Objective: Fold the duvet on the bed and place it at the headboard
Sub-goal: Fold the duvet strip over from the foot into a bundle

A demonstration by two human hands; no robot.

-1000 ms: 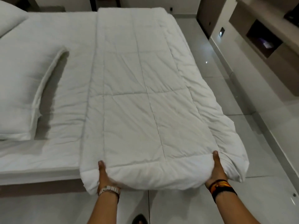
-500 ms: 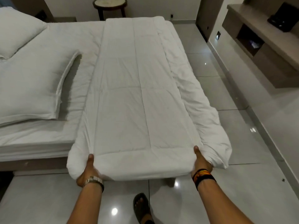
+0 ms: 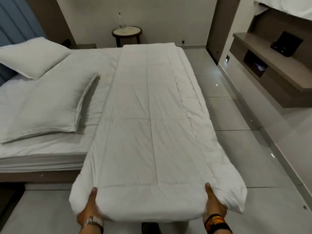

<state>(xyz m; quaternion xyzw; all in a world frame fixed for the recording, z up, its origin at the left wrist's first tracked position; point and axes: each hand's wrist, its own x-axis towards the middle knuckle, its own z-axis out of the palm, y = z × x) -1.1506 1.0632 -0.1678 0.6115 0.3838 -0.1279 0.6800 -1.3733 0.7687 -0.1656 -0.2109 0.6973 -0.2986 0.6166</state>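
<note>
The white duvet point(image 3: 152, 125) lies folded into a long strip along the right side of the bed point(image 3: 55, 154), its near end hanging past the bed's edge. My left hand point(image 3: 89, 208) grips the near left corner, thumb on top. My right hand point(image 3: 213, 203) grips the near right corner the same way. Both hands hold that end lifted off the mattress. The blue headboard point(image 3: 18, 22) stands at the far left behind the pillows.
Two white pillows point(image 3: 42, 105) lie on the left half of the bed. A round side table point(image 3: 126, 32) with a bottle stands by the far wall. A wall shelf unit point(image 3: 273, 68) runs along the right. Grey tiled floor point(image 3: 244, 141) lies between bed and shelf.
Both hands have drawn the duvet's near end toward me and raised it. The view has tilted up, so the headboard, side table and far wall now show.
</note>
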